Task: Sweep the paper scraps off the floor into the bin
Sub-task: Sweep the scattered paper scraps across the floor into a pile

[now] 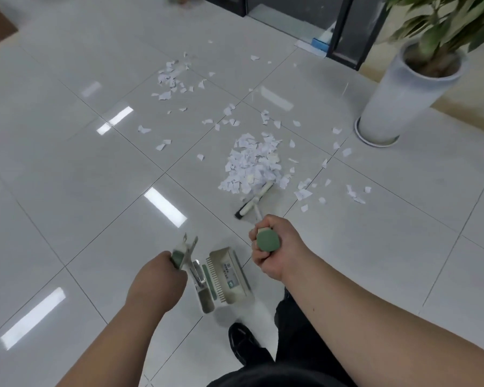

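The scraps lie on the floor (67,163), white torn paper on pale glossy tiles. Most are heaped in one pile (252,163) ahead of the person and slightly right. A looser cluster (171,76) lies farther off to the left, and single bits are strewn between the two and out to the right of the pile.

The broom (253,202) has its flat cream head on the tiles, touching the near edge of the pile, with a few scraps lying over its far end. Its thin shaft rises back to the right hand (274,247). That hand's fingers are curled tight round the top of the handle, just under the green end cap.

Nearer and to the left is the dustpan (227,275), cream with a green strip, comb teeth and a label, blurred. Whether it touches the floor cannot be told. The left hand (157,277) grips the green grip of its upright handle; the fingers wrap round it but are mostly hidden behind the back of the hand.

Below the dustpan a black shoe (243,342) and a dark trouser leg show. Far right, a tall white pot (397,99) with a leafy plant stands well apart from the pile.
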### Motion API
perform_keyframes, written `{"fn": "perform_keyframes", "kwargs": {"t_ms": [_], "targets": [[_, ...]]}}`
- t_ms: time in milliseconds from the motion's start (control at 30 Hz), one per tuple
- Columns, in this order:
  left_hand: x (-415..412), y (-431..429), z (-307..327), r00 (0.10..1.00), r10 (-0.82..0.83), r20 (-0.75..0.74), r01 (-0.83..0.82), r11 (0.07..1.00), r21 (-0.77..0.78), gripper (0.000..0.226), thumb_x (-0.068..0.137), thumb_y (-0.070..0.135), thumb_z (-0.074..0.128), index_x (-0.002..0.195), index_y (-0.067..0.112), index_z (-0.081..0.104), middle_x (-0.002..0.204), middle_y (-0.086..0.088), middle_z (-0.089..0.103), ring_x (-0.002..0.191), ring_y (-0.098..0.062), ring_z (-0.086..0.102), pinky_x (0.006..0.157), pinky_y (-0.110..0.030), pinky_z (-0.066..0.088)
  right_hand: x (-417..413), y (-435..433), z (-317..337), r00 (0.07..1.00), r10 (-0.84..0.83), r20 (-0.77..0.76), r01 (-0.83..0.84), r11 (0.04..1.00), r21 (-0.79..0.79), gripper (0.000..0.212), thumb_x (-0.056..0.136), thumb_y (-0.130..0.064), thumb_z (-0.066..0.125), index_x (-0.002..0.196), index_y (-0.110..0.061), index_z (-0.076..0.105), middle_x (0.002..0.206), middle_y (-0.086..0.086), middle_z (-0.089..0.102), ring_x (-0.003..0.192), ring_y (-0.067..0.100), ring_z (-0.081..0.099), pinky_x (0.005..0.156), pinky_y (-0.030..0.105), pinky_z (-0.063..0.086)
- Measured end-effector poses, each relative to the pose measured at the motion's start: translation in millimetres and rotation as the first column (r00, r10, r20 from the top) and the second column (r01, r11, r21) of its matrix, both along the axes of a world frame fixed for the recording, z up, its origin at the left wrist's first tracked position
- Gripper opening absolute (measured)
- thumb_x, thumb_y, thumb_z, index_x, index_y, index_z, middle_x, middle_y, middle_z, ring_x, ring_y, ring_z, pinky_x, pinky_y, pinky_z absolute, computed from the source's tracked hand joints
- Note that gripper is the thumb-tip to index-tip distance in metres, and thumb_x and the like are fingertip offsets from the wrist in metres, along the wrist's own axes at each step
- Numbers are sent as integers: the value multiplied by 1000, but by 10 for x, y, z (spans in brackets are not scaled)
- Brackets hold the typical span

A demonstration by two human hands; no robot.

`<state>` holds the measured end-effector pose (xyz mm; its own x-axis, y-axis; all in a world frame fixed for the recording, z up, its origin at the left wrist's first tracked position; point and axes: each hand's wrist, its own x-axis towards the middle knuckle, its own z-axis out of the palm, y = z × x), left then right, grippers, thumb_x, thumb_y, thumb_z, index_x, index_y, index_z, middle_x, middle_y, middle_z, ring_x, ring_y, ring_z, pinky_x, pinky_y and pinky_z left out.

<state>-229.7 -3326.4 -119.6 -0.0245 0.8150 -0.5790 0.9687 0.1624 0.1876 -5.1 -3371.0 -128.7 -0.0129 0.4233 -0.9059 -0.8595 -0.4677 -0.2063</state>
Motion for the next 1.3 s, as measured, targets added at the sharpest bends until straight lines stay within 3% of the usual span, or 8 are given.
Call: {"fn": "perform_keyframes", "kwargs": {"t_ms": [167, 300, 567, 700, 933, 1133, 1300], "targets": [[500, 332, 58, 999, 49, -11, -49, 999, -9, 10, 87, 9, 48, 86, 13, 57, 74, -7, 64, 61, -25, 57, 60, -33, 51, 781, 387, -43, 1000, 16, -10, -16, 998, 53, 12, 79, -5, 55, 75, -13, 47, 64, 6, 51, 42, 14, 34, 36, 16, 21], [1080, 576, 154, 999, -2, -34, 1, 1000, -26, 11, 87, 10, 47, 87, 14, 57, 73, -5, 63, 59, -23, 55, 55, -29, 45, 1445, 394, 286, 997, 81, 14, -82, 995, 61, 13, 79, -5, 55, 74, -13, 46, 65, 7, 52, 40, 14, 35, 36, 16, 22], [2120, 950, 180, 985, -167, -34, 167, 986, -4, 10, 86, 8, 46, 85, 15, 52, 76, -4, 60, 63, -22, 54, 54, -27, 40, 2508, -30, 700, 954, 187, 234, -165, 980, -113, 12, 76, -2, 59, 72, -11, 52, 66, 12, 56, 37, 16, 36, 38, 14, 23], [2496, 1070, 143, 963, -268, -24, 268, 963, 18, 9, 88, 7, 47, 86, 14, 51, 77, -5, 60, 65, -22, 55, 53, -29, 39, 2702, -272, 466, 887, 256, 385, -168, 954, -248, 8, 72, -1, 63, 74, -8, 60, 73, 14, 55, 49, 21, 40, 46, 17, 27], [2910, 1268, 93, 922, -388, 6, 387, 920, 55, 8, 87, 7, 49, 83, 14, 50, 77, -6, 62, 69, -22, 58, 56, -30, 39, 3202, -429, 88, 794, 302, 527, -104, 923, -372, 12, 74, -2, 63, 74, -8, 54, 72, 10, 48, 61, 23, 38, 50, 22, 29], [2875, 1571, 77, 903, -429, 18, 427, 902, 55, 7, 87, 8, 49, 84, 14, 52, 75, -4, 60, 63, -20, 53, 53, -29, 36, 3352, -192, -234, 791, 332, 515, -111, 904, -412, 16, 77, -3, 59, 71, -11, 46, 70, 7, 42, 53, 19, 31, 44, 18, 26], [2569, 2056, 52, 915, -401, 38, 400, 916, 24, 7, 86, 9, 48, 84, 14, 52, 74, -3, 59, 61, -21, 52, 53, -28, 39, 2645, 371, -306, 807, 415, 420, -229, 876, -424, 13, 76, -2, 59, 82, -10, 50, 78, 8, 43, 59, 19, 35, 46, 19, 26]]}}
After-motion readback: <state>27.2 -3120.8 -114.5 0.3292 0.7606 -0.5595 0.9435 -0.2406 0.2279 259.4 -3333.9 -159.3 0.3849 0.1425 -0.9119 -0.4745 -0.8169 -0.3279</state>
